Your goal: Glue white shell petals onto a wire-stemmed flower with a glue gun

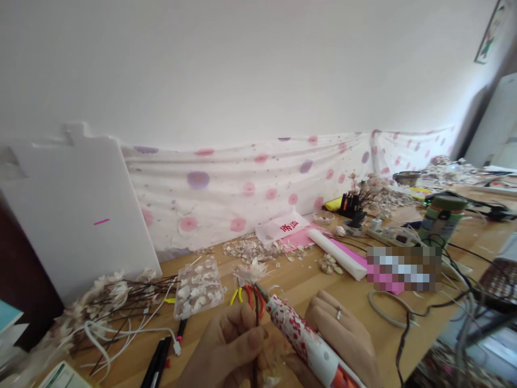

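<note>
Above the wooden workbench (307, 302), a shell flower (251, 272) on a dark wire stem (256, 328) is gripped in the closed fingers of the left hand (226, 350). A floral-print glue pen (309, 342) is held by the curled right hand (339, 337), tip just beside the stem.

From my head, the one camera looks forward and down across the table (299, 304) toward the white wall (258, 70), which fills the upper frame; my left hand (224, 353) and right hand (341, 337) sit close, at the bottom edge.
</note>
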